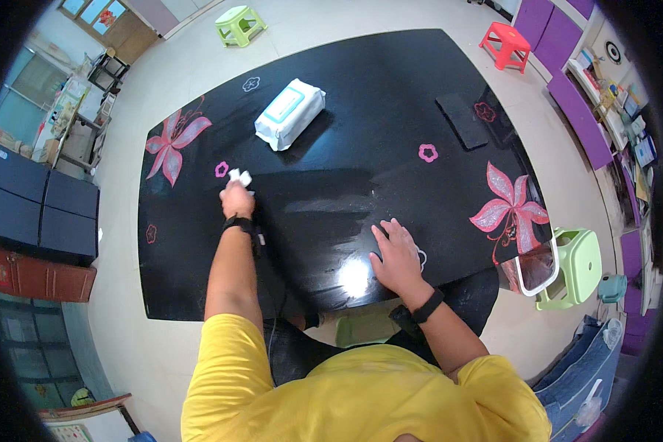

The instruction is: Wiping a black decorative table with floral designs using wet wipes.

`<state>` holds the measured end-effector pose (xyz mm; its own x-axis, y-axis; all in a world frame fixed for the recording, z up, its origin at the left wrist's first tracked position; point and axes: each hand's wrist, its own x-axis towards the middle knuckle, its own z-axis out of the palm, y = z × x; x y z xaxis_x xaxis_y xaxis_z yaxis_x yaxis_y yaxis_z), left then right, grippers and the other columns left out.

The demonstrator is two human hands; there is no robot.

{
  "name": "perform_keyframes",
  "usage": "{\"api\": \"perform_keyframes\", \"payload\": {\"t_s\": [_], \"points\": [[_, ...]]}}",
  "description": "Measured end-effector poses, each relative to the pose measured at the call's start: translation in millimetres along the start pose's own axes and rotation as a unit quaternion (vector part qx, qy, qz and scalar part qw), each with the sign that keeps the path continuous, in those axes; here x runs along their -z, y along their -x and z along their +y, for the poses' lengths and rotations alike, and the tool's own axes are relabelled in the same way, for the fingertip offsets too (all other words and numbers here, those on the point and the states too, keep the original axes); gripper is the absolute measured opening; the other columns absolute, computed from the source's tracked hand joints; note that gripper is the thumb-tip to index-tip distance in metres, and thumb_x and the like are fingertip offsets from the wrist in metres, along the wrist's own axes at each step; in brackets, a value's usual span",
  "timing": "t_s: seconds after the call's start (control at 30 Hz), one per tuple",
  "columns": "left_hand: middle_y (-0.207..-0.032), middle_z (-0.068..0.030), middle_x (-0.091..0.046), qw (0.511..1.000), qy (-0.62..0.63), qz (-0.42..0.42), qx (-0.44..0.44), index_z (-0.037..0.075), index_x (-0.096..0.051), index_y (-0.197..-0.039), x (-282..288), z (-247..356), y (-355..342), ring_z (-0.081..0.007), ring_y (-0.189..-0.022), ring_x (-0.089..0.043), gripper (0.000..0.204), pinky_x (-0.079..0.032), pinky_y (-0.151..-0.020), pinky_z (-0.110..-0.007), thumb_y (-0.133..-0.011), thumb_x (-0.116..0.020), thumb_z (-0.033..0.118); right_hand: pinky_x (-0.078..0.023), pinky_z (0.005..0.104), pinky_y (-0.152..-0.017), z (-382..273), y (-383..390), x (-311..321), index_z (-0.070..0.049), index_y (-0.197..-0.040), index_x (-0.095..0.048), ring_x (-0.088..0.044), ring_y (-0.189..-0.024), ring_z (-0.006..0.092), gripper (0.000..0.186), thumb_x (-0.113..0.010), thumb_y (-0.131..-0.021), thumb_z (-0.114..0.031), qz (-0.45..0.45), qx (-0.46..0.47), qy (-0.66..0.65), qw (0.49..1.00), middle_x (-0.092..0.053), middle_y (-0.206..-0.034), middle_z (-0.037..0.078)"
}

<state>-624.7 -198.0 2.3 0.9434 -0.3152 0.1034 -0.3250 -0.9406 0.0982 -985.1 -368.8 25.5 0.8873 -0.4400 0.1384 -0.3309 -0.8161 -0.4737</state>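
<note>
Left hand [236, 200]: clenched on a crumpled white wipe [240, 177], whose folds stick out beyond the knuckles; arm stretched forward; dark band [237, 222] at the wrist.

Right hand [399, 259]: nothing grasped; palm down, fingers spread, near the close edge; black watch-like band [428, 305] at the wrist.

White wipe: at the left part of the surface [376, 81], just beside a small pink flower outline [222, 169]; whether it lies flat beneath the hand cannot be told.

Surface: glossy black, curved by the lens; damp-looking streaks between the two hands; bright light reflection left of the right hand. Decoration: large pink-and-silver flower [175, 145] at far left, a second large pink flower [510, 208] at right, small outlined blossoms elsewhere.

Soft pack [290, 114]: white, pale blue border on top; lying beyond the left hand, well apart from it, set at a slant.

Flat dark slab [461, 121]: rectangular, far right of the surface; kind unclear.

Tub [538, 271]: see-through, white rim, at the near right corner.

Stools: one light green stool [580, 267] beside the tub; one red stool [506, 46] beyond the far right corner; one lime stool [239, 26] past the far edge.
</note>
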Motion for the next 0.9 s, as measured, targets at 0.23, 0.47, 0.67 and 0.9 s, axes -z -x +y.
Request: {"api": "perform_keyframes", "payload": {"t_s": [0.23,0.47,0.67,0.9], "points": [[-0.110,-0.0164,-0.060,0.984,0.078,0.014,-0.160,-0.002,-0.059,-0.104,-38,177,23,-0.0324,-0.092,-0.059,0.023,-0.050,-0.080,-0.041,-0.084,-0.054,0.007,-0.025,0.0450,-0.111,9,-4,6,-0.004,-0.129,-0.049,-0.034,-0.133,0.0347,0.055,-0.064,-0.080,-0.022,0.000,-0.010,-0.012,1.000,-0.045,-0.135,0.017],[-0.123,-0.0145,-0.059,0.899,0.160,-0.031,-0.407,0.004,-0.062,-0.113,-17,276,85,-0.0322,-0.096,-0.058,0.036,-0.051,-0.084,-0.038,-0.078,-0.053,0.002,-0.025,0.0452,-0.111,14,-4,16,-0.003,-0.128,-0.049,-0.035,-0.132,0.0355,0.054,-0.064,-0.079,-0.020,0.010,-0.022,-0.020,1.000,-0.045,-0.134,0.017],[-0.107,-0.0196,-0.065,0.819,0.426,-0.103,-0.371,0.000,-0.064,-0.108,-4,221,53,-0.0323,-0.099,-0.063,0.034,-0.047,-0.090,-0.035,-0.079,-0.047,-0.006,-0.026,0.0458,-0.110,17,-1,23,-0.003,-0.127,-0.050,-0.036,-0.131,0.0358,0.054,-0.064,-0.078,-0.020,0.042,-0.016,-0.020,0.999,-0.045,-0.134,0.017],[-0.115,-0.0185,-0.063,0.982,0.121,0.068,-0.128,-0.001,-0.061,-0.114,-14,67,47,-0.0357,-0.097,-0.062,0.030,-0.049,-0.087,-0.040,-0.086,-0.050,0.003,-0.026,0.0462,-0.110,33,-2,21,-0.003,-0.128,-0.050,-0.036,-0.131,0.0351,0.055,-0.064,-0.078,-0.021,0.072,-0.032,-0.004,0.997,-0.046,-0.133,0.019]]}}
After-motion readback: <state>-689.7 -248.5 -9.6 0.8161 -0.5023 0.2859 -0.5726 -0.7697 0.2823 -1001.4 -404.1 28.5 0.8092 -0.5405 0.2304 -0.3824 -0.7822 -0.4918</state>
